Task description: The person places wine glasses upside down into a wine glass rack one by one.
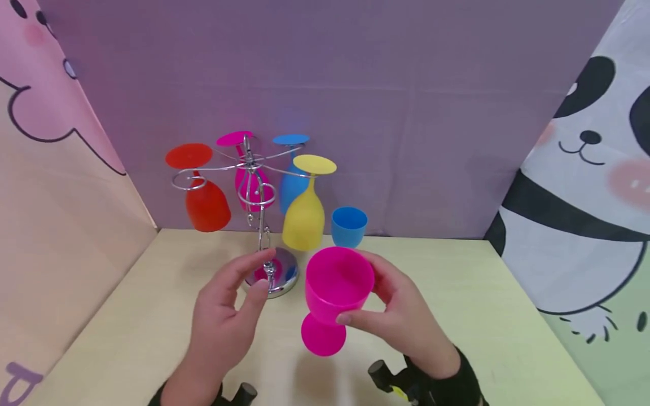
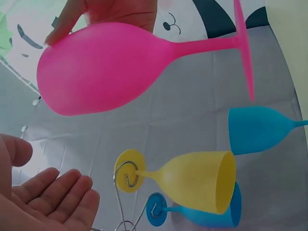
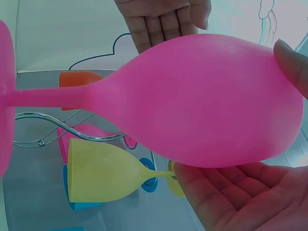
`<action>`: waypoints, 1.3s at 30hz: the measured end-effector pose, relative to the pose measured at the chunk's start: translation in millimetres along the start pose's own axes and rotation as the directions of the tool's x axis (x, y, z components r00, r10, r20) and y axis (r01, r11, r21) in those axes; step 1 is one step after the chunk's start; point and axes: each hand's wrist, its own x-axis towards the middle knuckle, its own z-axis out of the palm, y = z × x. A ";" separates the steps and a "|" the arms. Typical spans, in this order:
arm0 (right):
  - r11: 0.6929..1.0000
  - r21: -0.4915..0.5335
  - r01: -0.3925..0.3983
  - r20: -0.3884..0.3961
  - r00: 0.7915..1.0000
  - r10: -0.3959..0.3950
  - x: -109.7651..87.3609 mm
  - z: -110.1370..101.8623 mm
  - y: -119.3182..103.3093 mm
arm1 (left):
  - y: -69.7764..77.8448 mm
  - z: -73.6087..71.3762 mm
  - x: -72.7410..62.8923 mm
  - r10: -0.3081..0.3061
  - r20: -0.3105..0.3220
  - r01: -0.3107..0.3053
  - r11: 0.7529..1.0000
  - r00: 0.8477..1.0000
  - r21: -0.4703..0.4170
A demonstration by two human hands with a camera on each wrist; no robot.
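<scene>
A pink plastic wine glass (image 1: pixel 339 282) is held upright above the table by my right hand (image 1: pixel 401 310), thumb on the near side of the bowl and fingers behind it. My left hand (image 1: pixel 228 310) is to the left of the glass, thumb and fingers apart with nothing between them. In the left wrist view a gap shows between the left hand (image 2: pixel 53 197) and the pink glass (image 2: pixel 106 70). Behind the hands stands a chrome glass rack (image 1: pixel 261 225). From it hang upside down a red glass (image 1: pixel 207 208), another pink glass (image 1: pixel 254 186), a blue glass (image 1: pixel 293 183) and a yellow glass (image 1: pixel 306 223).
A second blue glass (image 1: pixel 348 226) stands upright on the table right of the rack, partly hidden behind the held glass. The rack's round base (image 1: pixel 289 276) sits on the pale table (image 1: pixel 447 316). A purple-grey backdrop (image 1: pixel 406 141) rises at the table's far edge.
</scene>
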 end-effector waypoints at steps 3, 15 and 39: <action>1.000 0.010 0.004 0.005 1.000 -0.004 -0.3 -0.3 -0.1 | 0.4 1.4 -2.1 -0.029 0.035 0.030 0.999 0.999 -0.023; 0.999 0.003 0.032 -0.018 0.999 -0.032 -1.2 -4.5 1.8 | -2.3 3.6 -0.2 -0.086 0.090 0.097 0.988 0.992 -0.123; 0.784 0.248 0.569 -0.541 0.753 -0.375 5.0 32.7 22.0 | 6.6 14.4 0.3 -0.481 0.434 0.643 0.642 0.762 -0.417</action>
